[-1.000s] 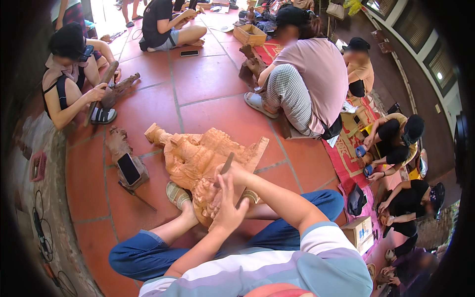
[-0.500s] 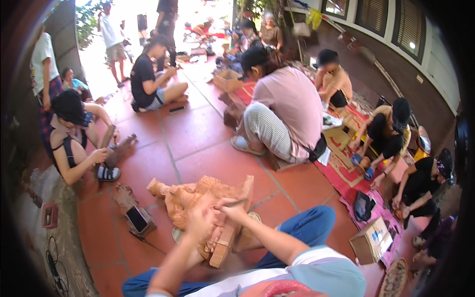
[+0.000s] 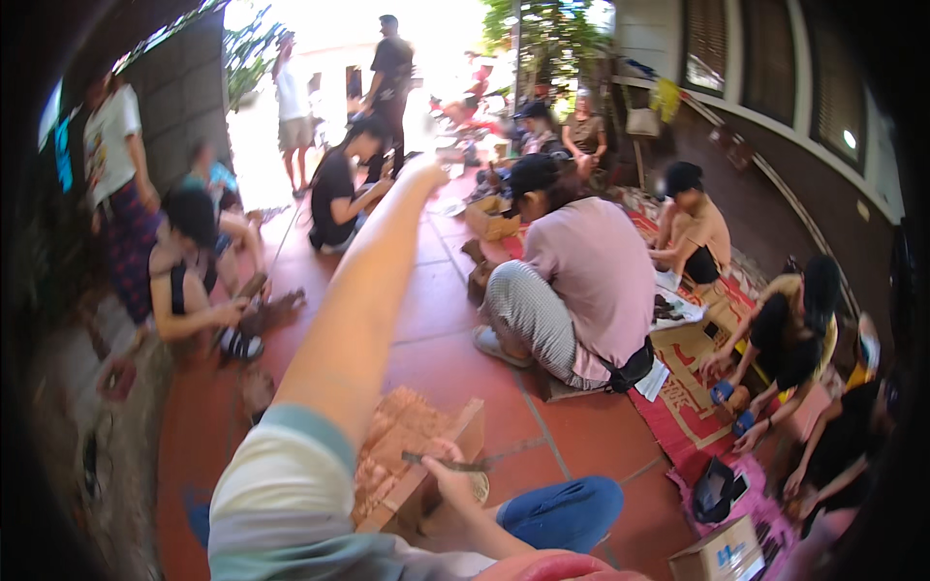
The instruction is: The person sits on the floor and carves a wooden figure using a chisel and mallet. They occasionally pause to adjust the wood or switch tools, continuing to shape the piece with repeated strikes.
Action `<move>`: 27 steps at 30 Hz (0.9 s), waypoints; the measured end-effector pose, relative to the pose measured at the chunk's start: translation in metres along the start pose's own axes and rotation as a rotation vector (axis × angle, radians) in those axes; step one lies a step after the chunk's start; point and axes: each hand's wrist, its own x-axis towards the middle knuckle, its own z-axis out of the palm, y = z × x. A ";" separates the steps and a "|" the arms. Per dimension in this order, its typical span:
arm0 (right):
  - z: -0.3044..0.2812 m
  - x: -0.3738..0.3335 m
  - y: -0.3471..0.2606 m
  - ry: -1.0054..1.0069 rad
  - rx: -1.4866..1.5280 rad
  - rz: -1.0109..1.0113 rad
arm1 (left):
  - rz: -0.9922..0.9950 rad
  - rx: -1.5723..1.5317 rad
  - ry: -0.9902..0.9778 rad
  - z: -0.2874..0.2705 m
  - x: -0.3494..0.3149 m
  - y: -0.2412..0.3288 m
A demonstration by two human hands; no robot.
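Note:
My left arm stretches up and away across the middle of the view. At its end my left hand (image 3: 428,174) is blurred against the bright background, so its fingers cannot be made out. Low in the view, my right hand (image 3: 451,476) is closed around a slim dark carving tool (image 3: 418,457). That hand is at the right edge of a carved reddish-brown wooden piece (image 3: 402,426), which has a rough relief surface and a flat-sided block edge. My left arm and sleeve cover the carving's left part.
Directly ahead a person in a pink shirt (image 3: 591,257) crouches on the tiled floor (image 3: 436,358). Other people sit to the left and right. A red mat (image 3: 668,426) runs along the right, with a cardboard box (image 3: 719,554) near its front end.
My left hand has left the carving and swung far up and forward. My right hand has moved slightly lower, still holding the carving tool. The whole view has shifted.

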 end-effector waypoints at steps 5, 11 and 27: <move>-0.005 0.007 0.023 -0.059 0.163 0.105 | 0.373 -0.218 -0.410 0.106 -0.111 0.018; 0.006 0.004 0.038 -0.147 0.143 0.142 | 0.480 -0.306 -0.699 0.169 -0.223 -0.023; 0.007 0.000 0.050 -0.063 0.186 0.170 | 0.307 -0.646 -0.639 0.212 -0.314 -0.130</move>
